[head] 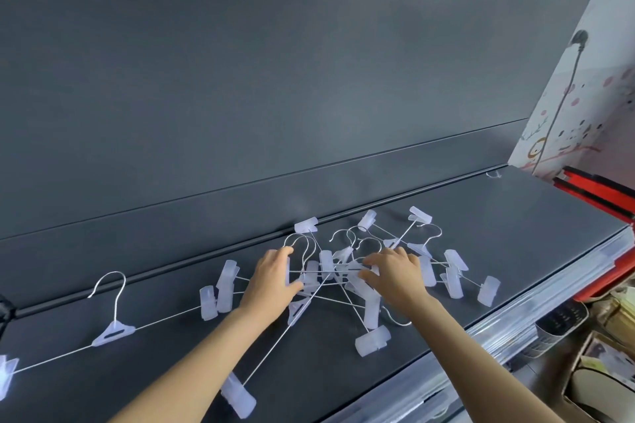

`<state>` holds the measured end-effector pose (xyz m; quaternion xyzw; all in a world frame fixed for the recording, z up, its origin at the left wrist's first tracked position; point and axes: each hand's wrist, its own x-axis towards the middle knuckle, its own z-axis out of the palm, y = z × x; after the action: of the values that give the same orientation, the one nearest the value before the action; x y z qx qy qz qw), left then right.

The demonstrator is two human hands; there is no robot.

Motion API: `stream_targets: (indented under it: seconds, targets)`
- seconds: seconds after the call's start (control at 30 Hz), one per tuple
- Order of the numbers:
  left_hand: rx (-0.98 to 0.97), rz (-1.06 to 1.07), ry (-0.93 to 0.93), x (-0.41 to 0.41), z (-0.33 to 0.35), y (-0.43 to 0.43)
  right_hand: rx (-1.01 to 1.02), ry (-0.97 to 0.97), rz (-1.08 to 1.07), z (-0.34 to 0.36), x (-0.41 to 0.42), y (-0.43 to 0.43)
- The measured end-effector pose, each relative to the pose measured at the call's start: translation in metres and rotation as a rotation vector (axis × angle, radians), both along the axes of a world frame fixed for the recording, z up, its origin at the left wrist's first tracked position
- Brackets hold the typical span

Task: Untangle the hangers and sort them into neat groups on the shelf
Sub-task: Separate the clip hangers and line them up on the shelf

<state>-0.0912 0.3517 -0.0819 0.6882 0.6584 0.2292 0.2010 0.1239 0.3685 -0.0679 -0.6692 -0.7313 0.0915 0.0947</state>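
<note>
Tangle of silver wire hangers with frosted plastic clips (pixel 326 261) lies on the dark grey shelf (pixel 515 237), between and under the fingers; left hand (pixel 273 280) pinches a wire, right hand (pixel 395 273) curls round clips; lone wire hanger (pixel 113 330) well left.

The dark grey shelf (pixel 515 237) carries a tangle of clip hangers (pixel 325 259) under the left hand (pixel 271 280) and right hand (pixel 395 273). A single hanger (pixel 113 333) lies flat left of the left hand. Far beyond the right hand sits perhaps a small clear hook (pixel 493 174).
</note>
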Motion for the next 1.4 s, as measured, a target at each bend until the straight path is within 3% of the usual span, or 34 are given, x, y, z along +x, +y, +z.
stream_targets:
  seconds: [0.3, 0.5, 0.6, 0.77, 1.0, 1.13, 1.23, 1.4]
  targets:
    - [0.136, 0.01, -0.121, -0.01, 0.008, -0.009, -0.015, 0.021, 0.003, 0.003, -0.012, 0.0]
    - [0.279, 0.014, -0.199, -0.012, 0.029, -0.007, 0.1, 0.246, 0.011, 0.031, -0.009, -0.001]
    - [0.355, 0.005, -0.25, -0.012, 0.043, -0.008, 0.077, 0.388, 0.0, 0.046, -0.008, 0.0]
    - [0.352, -0.003, -0.274, -0.027, 0.046, -0.027, 0.004, 0.451, 0.046, 0.057, -0.015, -0.011]
    - [0.386, 0.215, -0.201, -0.115, 0.04, -0.07, 0.078, 0.361, 0.231, 0.046, -0.085, -0.036]
    - [0.15, 0.422, 0.034, -0.209, 0.029, -0.1, 0.093, 0.344, 0.309, 0.036, -0.129, -0.045]
    - [-0.079, 0.351, 0.197, -0.244, 0.017, -0.11, 0.078, 0.34, 0.336, 0.028, -0.152, -0.056]
    - [-0.11, 0.258, -0.014, -0.247, -0.001, -0.108, 0.086, 0.275, 0.384, 0.021, -0.18, -0.067]
